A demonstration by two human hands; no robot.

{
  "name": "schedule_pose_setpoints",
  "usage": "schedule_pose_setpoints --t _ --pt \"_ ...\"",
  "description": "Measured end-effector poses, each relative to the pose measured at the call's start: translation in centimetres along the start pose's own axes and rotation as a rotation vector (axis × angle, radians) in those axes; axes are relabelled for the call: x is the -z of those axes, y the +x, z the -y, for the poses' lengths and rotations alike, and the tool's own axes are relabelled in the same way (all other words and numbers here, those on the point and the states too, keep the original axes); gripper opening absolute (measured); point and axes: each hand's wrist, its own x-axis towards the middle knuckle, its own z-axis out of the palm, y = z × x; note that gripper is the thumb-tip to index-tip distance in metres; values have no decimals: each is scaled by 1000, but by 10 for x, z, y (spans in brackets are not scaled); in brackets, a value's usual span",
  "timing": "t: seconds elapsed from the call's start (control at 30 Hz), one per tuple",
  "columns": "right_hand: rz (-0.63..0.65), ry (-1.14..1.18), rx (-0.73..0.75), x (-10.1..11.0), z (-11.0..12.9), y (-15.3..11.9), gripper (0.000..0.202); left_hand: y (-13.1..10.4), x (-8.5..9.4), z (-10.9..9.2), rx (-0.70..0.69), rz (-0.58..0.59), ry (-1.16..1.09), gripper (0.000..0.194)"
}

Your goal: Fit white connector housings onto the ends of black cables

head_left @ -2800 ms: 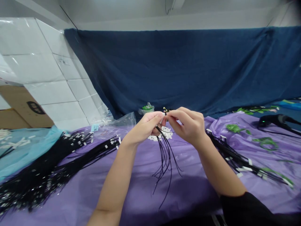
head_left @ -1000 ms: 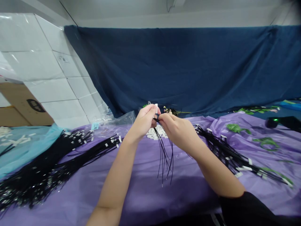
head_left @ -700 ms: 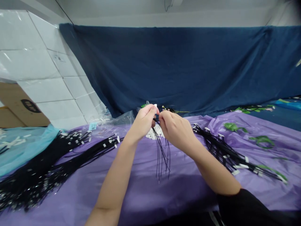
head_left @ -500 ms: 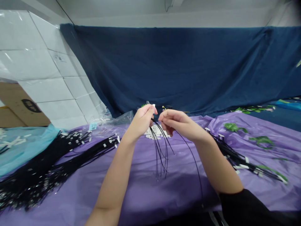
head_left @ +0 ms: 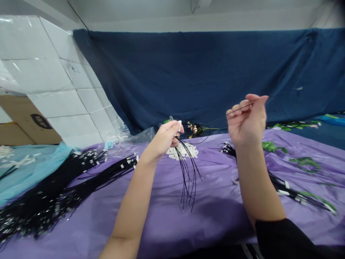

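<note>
My left hand (head_left: pixel 163 141) is closed on a small bunch of thin black cords (head_left: pixel 193 172), whose loose ends hang over the purple cover. Between its thumb and finger sticks up a small white plastic piece (head_left: pixel 179 125). Raised at the right, my right hand (head_left: pixel 246 120) pinches a single black cord (head_left: pixel 244 107) between thumb and fingers. That cord runs leftward, thin and partly blurred, with a loop drooping between the hands. Beneath my left hand lies a pile of small white pieces (head_left: pixel 190 152) on the purple cover (head_left: pixel 161 223).
Large bundles of black cords (head_left: pixel 61 183) with white ends lie at the left. More cord bundles (head_left: pixel 288 189) rest at the right, beside green artificial leaves (head_left: pixel 304 162). Artificial flowers (head_left: pixel 194 129) lie behind the pile. White boxes (head_left: pixel 48 75) are stacked at left; a blue cloth (head_left: pixel 188 79) hangs behind.
My right hand has moved away from my left, up and to the right, drawing the single cord with it. My left hand has stayed nearly in place, still gripping the bunch.
</note>
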Motion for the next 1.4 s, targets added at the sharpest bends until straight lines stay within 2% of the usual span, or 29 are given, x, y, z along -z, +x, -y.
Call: schedule_pose_setpoints --t 0.07,0.1,0.23,0.3,0.37,0.47,0.53,0.87,1.07,1.4 --pt "-42 28 40 6 10 9 24 -1 0 -1 2 15 -9 28" --pt "-24 29 32 9 14 11 21 -1 0 -2 5 21 -14 28" --pt "227 -97 -99 14 24 3 18 -2 -3 -3 15 50 -19 27" --pt "352 -278 -152 10 22 -9 17 -2 -4 -3 2 71 -11 28" --pt "435 -516 -144 2 18 -23 10 -2 -4 -3 -16 81 5 29" --pt "521 -832 -32 -9 10 -41 9 -4 -5 -4 -41 85 28 30" --pt "565 -947 54 -13 7 -48 10 -6 -5 -5 -54 88 39 31" --pt "556 -1126 234 -15 4 -53 12 -9 -6 -6 -73 115 59 32" --pt "618 -1274 426 -14 7 -53 12 -9 -7 -6 -83 109 85 32" --pt "622 -1538 562 -16 8 -59 19 -10 -10 -5 -91 142 138 36"
